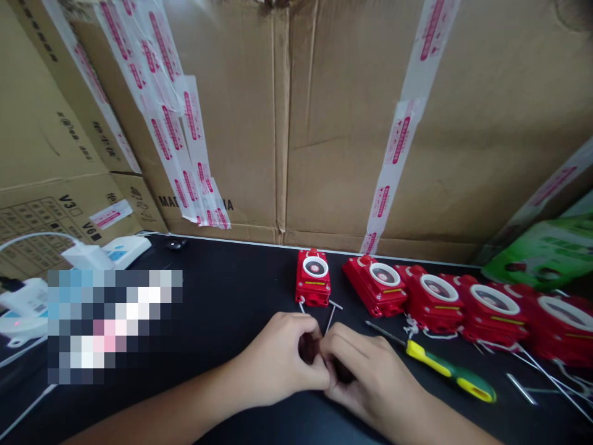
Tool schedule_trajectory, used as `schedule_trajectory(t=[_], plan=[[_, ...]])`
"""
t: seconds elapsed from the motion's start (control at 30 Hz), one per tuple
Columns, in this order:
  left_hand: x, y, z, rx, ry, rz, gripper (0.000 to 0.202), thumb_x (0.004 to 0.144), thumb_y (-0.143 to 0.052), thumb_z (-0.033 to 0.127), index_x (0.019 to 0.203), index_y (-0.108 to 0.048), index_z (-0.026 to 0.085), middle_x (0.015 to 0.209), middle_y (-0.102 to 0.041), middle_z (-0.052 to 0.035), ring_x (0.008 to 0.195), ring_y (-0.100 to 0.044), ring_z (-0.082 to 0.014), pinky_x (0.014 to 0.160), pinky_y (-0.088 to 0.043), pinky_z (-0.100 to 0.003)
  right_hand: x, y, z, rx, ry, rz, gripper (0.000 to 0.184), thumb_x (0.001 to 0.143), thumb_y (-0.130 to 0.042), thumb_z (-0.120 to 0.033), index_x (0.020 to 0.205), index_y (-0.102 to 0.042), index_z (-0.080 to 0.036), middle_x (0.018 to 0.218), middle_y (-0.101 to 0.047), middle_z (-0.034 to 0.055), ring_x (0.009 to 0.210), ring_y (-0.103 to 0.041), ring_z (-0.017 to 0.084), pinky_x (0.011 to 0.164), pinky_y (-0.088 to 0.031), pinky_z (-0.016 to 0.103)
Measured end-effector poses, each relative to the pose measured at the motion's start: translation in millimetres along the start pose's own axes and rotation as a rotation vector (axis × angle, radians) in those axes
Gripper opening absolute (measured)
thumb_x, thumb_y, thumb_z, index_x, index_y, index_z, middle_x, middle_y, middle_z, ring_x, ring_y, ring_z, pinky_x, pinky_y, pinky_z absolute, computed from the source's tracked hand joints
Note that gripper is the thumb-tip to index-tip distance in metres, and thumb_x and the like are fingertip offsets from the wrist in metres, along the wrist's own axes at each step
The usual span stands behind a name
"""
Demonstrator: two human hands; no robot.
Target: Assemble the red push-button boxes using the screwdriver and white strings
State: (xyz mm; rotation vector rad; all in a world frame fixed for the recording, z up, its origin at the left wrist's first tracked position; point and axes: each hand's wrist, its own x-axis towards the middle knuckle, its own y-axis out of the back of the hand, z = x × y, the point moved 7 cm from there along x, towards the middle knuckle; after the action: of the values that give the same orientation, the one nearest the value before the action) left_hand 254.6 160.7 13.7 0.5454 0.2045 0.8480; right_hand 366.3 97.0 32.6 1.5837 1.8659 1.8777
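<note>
I see two bare hands which meet low over the black table (222,284), just in front of a small red box (314,290). The left hand (290,355) has its thumb and forefinger curved toward each other, and their tips come together beside the bent fingers of the right hand (361,364). The fingertips are mostly hidden, so I cannot tell whether they pinch something. The red box stands behind the hands, with a round white ring on its front, and a piece of white cord (301,306) shows at its lower edge. Near its lower right corner is a T-shaped metal tool (336,305), whose thin shaft goes down toward the hands. To the right, a yellow and green screwdriver (435,364) lies with its tip toward the left, in front of a row of four similar red boxes (435,303). Behind them stands a taped cardboard wall (333,154).
</note>
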Motion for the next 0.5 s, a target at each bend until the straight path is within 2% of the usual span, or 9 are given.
schedule_trajectory(t=[0.27,0.5], plan=[[-0.8,-0.1,0.2,0.075,-0.012,0.043,0.021,0.065,-0.068,0.017,0.063,-0.047,0.02,0.063,-0.052,0.0064,0.059,-0.048,-0.0112,0.055,-0.032,-0.025,-0.9,-4.9,-2.0,0.003,-0.006,-0.048,0.011,0.096,-0.062,-0.017,0.096,-0.053,-0.023,0.084,-0.061,-0.0011,0.065,-0.057,0.013,0.055,-0.04,0.025],[-2.3,0.2,0.3,0.052,0.037,0.059,0.021,0.063,-0.068,0.017,0.063,-0.047,0.02,0.065,-0.053,0.0055,0.061,-0.048,-0.0127,0.056,-0.032,-0.027,1.0,-4.3,-2.6,-0.037,0.004,-0.031,0.007,0.098,-0.059,-0.019,0.098,-0.054,-0.023,0.085,-0.062,0.0003,0.066,-0.059,0.014,0.054,-0.04,0.027]])
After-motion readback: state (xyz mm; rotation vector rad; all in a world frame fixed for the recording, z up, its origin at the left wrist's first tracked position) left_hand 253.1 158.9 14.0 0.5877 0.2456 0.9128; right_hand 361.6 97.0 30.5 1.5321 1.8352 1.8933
